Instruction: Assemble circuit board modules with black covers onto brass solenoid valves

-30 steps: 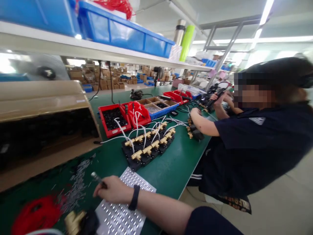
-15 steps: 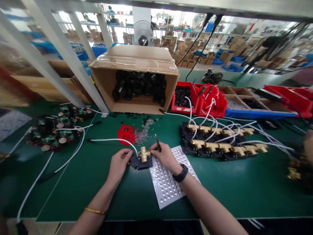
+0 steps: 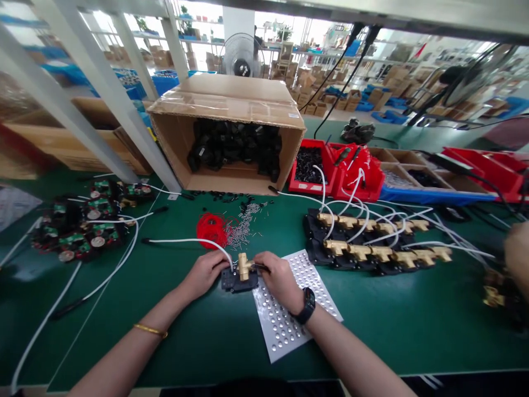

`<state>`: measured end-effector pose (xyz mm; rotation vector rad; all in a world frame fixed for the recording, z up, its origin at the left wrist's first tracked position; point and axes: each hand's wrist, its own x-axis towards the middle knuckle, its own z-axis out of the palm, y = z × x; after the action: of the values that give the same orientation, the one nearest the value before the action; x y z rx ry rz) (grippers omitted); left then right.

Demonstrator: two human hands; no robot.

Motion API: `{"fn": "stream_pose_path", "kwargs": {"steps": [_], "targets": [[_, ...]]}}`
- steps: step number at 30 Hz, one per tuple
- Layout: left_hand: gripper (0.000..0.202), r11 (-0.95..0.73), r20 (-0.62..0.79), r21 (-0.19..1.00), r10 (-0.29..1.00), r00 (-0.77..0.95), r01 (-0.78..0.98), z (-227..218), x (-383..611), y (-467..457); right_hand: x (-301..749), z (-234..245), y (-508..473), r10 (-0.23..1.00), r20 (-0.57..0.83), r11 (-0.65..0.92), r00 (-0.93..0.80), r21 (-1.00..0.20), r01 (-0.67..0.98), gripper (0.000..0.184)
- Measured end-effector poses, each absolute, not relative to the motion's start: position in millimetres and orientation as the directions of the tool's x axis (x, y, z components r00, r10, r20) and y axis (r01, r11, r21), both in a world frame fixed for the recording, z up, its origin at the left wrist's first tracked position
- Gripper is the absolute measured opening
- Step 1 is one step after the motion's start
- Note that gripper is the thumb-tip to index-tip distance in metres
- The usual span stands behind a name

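Note:
A black plastic housing (image 3: 239,284) with a brass tee fitting (image 3: 244,269) on top lies on the green table in front of me. A white cable (image 3: 194,240) curves out of it to the left. My left hand (image 3: 206,271) grips the housing's left edge, thumb and fingers pinched together beside the cable. On the other side, my right hand (image 3: 280,278) is closed around a thin dark tool (image 3: 261,267), which lies nearly level at the brass fitting's right end. Its tip is hidden. Under that hand is a white sheet (image 3: 285,325) with rows of clear round dots.
Red wire (image 3: 210,230) and small metal pins (image 3: 239,231) lie behind the housing. Rows of similar brass-fitted units (image 3: 372,251) stand right. A carton (image 3: 225,96) of black parts and red bins (image 3: 309,165) stand behind; circuit-board assemblies (image 3: 86,220) lie left. Another person's blurred hand (image 3: 518,253) shows far right.
My right hand has turned, so the thin dark tool has swung from pointing upward to nearly level at the fitting. My left hand stays at the housing. The view has shifted slightly.

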<state>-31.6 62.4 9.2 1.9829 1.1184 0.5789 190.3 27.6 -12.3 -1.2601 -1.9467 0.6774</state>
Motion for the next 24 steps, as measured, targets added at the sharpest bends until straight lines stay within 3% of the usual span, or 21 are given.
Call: {"fn": "stream_pose_path", "kwargs": {"steps": [4,8,11,16,19,21,24], "targets": [[0.020,-0.452,0.105,0.748,0.804,0.585,0.486,10,-35,64,189,-5,29,0.941,0.227,0.327,-0.250,-0.798,0.506,0.032],[0.021,-0.465,0.101,0.740,0.791,0.604,0.485,11,-33,67,195,10,36,0.960,0.024,0.158,-0.277,-0.868,0.471,0.020],[0.026,-0.583,0.160,0.643,0.737,0.656,0.498,7,-34,66,200,12,45,0.950,-0.018,0.153,-0.312,-0.843,0.515,0.017],[0.026,-0.763,0.420,0.498,0.628,0.655,0.412,1,-39,63,194,7,66,0.975,0.105,0.215,-0.195,-0.670,0.711,0.021],[0.018,-0.759,0.459,0.526,0.633,0.623,0.384,-3,-43,63,187,6,85,0.980,0.090,0.201,-0.179,-0.456,0.867,0.046],[0.017,-0.772,0.471,0.510,0.619,0.628,0.379,-7,-47,63,183,7,95,0.974,0.064,0.225,-0.216,-0.279,0.934,0.039],[0.018,-0.818,0.518,0.421,0.572,0.636,0.393,-17,-54,60,178,11,101,0.965,0.066,0.263,-0.255,-0.174,0.949,0.019]]}}
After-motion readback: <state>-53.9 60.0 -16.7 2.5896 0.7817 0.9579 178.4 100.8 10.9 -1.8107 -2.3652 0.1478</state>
